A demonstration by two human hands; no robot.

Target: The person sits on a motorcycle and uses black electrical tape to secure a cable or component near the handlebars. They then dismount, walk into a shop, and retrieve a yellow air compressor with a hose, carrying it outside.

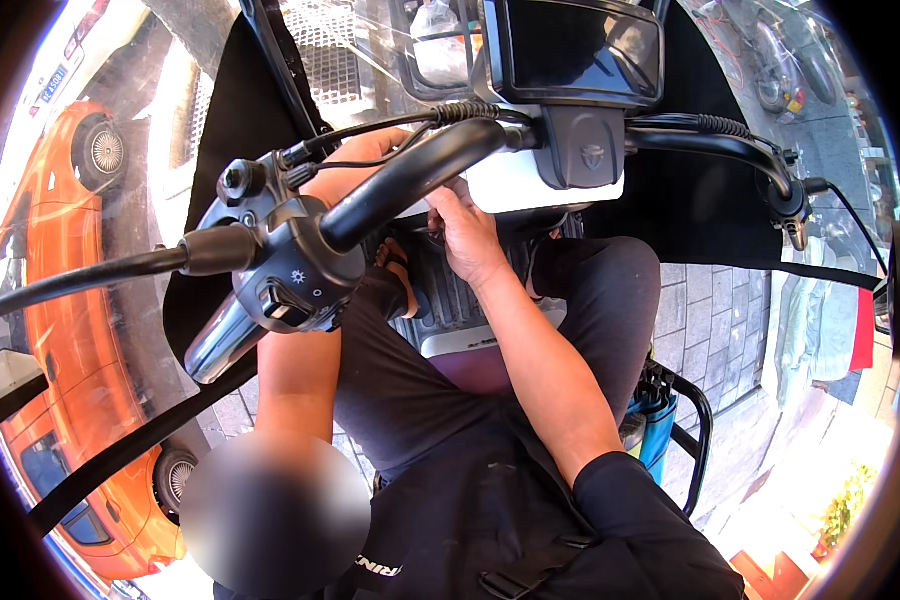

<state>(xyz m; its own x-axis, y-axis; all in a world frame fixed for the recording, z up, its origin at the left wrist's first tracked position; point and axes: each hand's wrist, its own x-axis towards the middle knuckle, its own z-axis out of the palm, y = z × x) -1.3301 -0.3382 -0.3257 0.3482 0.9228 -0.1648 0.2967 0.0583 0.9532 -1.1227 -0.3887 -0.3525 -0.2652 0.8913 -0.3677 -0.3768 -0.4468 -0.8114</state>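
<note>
My left hand point(365, 152) reaches behind the black handlebar point(400, 180) near a white front panel point(560, 185) of the scooter; its fingers are mostly hidden. My right hand point(462, 225) is at the lower edge of that panel, below the handlebar, fingers curled in on something I cannot make out. The left control cluster point(290, 270), with cables and a grip, hangs over my left forearm. Above the centre column point(585, 145) sits a dark-screened display point(575, 55). My sandalled foot point(400, 280) rests on the floorboard point(460, 320) between my legs.
An orange car point(70, 280) stands at the left. Black fabric shields point(690, 215) flank the scooter. At the right are paving point(710, 330), a parked two-wheeler point(785, 80), pale sheets with red point(820, 320), a plant point(835, 505) and a blue rolled item point(655, 430) beside me.
</note>
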